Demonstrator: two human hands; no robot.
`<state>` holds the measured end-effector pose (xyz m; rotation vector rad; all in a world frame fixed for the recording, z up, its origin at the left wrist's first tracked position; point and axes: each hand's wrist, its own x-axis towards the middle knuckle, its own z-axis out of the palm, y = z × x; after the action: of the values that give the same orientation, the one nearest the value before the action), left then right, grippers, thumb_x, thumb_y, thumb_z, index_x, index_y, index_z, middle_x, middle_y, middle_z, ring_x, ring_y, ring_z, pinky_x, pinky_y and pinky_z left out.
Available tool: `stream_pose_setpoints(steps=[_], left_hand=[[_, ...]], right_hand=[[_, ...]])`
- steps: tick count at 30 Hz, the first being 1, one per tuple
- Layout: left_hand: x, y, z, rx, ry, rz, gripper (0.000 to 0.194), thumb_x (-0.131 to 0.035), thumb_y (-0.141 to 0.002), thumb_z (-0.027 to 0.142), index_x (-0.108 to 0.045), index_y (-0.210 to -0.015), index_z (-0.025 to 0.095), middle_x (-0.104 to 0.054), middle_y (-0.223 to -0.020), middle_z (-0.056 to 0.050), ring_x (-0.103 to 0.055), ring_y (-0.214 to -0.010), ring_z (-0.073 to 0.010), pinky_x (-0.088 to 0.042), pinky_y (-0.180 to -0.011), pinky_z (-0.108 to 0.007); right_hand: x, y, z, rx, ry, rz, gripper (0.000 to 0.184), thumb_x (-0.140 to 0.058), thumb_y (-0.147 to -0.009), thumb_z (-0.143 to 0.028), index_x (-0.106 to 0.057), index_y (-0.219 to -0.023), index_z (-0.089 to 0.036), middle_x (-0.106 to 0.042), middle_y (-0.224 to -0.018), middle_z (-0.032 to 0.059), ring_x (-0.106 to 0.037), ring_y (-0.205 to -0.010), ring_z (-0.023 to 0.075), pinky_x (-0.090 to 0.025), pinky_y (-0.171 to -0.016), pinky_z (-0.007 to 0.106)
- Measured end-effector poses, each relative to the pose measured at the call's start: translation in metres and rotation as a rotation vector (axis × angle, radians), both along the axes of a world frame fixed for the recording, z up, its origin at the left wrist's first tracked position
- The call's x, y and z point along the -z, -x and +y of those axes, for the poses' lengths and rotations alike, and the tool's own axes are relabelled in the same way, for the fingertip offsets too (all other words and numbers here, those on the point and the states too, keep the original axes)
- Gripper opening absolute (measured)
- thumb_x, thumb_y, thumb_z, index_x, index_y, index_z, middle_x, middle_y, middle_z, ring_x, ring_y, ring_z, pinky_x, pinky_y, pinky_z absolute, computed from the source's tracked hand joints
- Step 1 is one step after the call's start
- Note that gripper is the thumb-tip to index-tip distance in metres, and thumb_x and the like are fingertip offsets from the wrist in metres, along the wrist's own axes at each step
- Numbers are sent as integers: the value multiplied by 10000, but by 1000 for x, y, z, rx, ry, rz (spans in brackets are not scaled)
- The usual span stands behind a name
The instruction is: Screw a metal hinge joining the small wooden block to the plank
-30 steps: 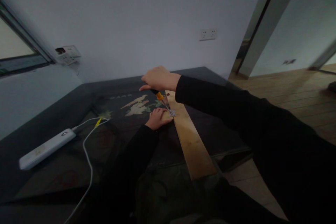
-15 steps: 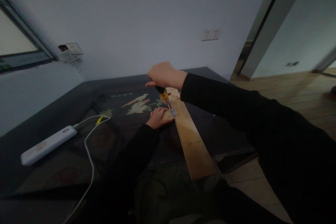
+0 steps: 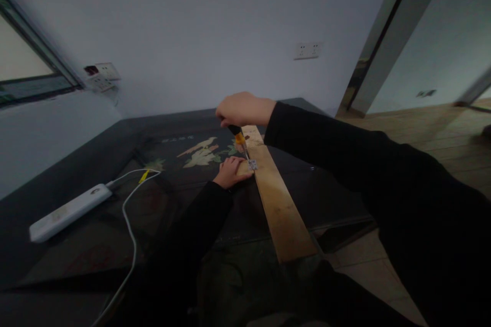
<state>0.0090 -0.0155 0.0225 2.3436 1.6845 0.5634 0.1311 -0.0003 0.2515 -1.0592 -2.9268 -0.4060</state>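
Note:
My right hand point(image 3: 241, 108) is wrapped round the black-and-yellow handle of a screwdriver point(image 3: 240, 138). The shaft slants down, its tip at a small silver metal hinge point(image 3: 252, 164). That hinge lies across the joint between a long wooden board point(image 3: 282, 209) and a small wooden block point(image 3: 244, 168). With its thumb on the near side and fingers on the far side, my left hand point(image 3: 228, 172) grips the block against the board's left edge. Whether the tip sits in a screw is too small to tell.
A dark table point(image 3: 169, 204) with a bird-and-flower picture bears the boards; the long board's near end overhangs its edge. At left lies a white power strip point(image 3: 71, 212) with a white cable point(image 3: 128, 222). A white wall point(image 3: 215, 30) stands behind.
My right hand has turned on the screwdriver handle, its thumb now tucked in, and the screwdriver stands a little steeper. My left hand stays on the block. The view has shifted slightly.

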Motion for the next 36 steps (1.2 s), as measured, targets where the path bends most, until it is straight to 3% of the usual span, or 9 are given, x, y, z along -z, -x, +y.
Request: stream_pose_setpoints(steps=[3, 5, 7, 11, 13, 20, 25, 29, 36], left_hand=[[0, 0, 0, 1, -4, 4, 552, -682, -777, 514, -561, -1239, 237, -566, -1245, -94, -498, -1174, -307, -384, -977, -477], [0, 0, 1, -5, -3, 6, 551, -684, -776, 513, -563, -1238, 240, -569, -1241, -94, -500, -1170, -305, -383, -981, -471], [0, 0, 0, -6, -3, 5, 548, -686, -775, 512, -564, -1237, 243, -574, -1234, -94, -501, -1166, -305, -385, -977, -467], [2, 1, 1, 1, -15, -5, 547, -685, -776, 508, -565, -1237, 240, -574, -1245, -97, -496, -1180, -310, -387, -976, -473], [2, 1, 1, -4, -19, -3, 552, -690, -768, 508, -570, -1232, 235, -574, -1242, -99, -499, -1183, -316, -390, -977, -479], [2, 1, 1, -13, -26, 10, 558, -677, -767, 519, -574, -1234, 234, -577, -1237, -100, -516, -1142, -317, -399, -966, -490], [2, 1, 2, -8, -8, 6, 565, -683, -767, 512, -574, -1233, 213, -578, -1236, -110, -508, -1164, -322, -392, -970, -485], [2, 2, 2, -1, -7, -7, 566, -684, -767, 513, -575, -1239, 221, -575, -1243, -112, -506, -1170, -321, -389, -972, -480], [2, 1, 2, 2, -16, -7, 558, -687, -775, 497, -563, -1250, 231, -572, -1254, -106, -498, -1184, -310, -377, -984, -476]], right_hand=[[9, 1, -2, 74, -178, 84, 410, -555, -919, -419, -714, -1109, -93, -707, -1046, 179, -645, -1018, 292, -452, -807, 364], [9, -1, -1, 86, -200, 105, 458, -551, -914, -465, -711, -1111, -83, -705, -1048, 192, -645, -1026, 313, -457, -804, 379], [5, -3, 0, 76, -136, 84, 454, -606, -879, -465, -708, -1125, -97, -705, -1050, 175, -645, -1015, 296, -453, -803, 362], [-7, -4, -1, -34, 57, 1, 348, -684, -826, -293, -708, -1141, -148, -710, -1047, 120, -641, -960, 221, -431, -792, 317], [-7, -2, -3, -65, 76, 6, 319, -666, -830, -245, -713, -1132, -154, -711, -1041, 115, -638, -942, 208, -424, -789, 315], [13, 5, -4, 25, -198, 136, 352, -529, -930, -340, -699, -1130, -106, -694, -1047, 157, -605, -1021, 268, -412, -833, 353], [1, -4, -3, -20, -75, 19, 331, -572, -910, -322, -691, -1153, -130, -671, -1127, 148, -589, -1027, 242, -422, -802, 330], [-4, -3, -7, -51, 32, -22, 289, -609, -876, -242, -708, -1134, -156, -697, -1058, 116, -616, -949, 209, -417, -778, 312], [18, 11, -9, -10, -195, 127, 445, -495, -941, -455, -710, -1109, -103, -699, -1051, 172, -621, -1019, 286, -423, -837, 373]])
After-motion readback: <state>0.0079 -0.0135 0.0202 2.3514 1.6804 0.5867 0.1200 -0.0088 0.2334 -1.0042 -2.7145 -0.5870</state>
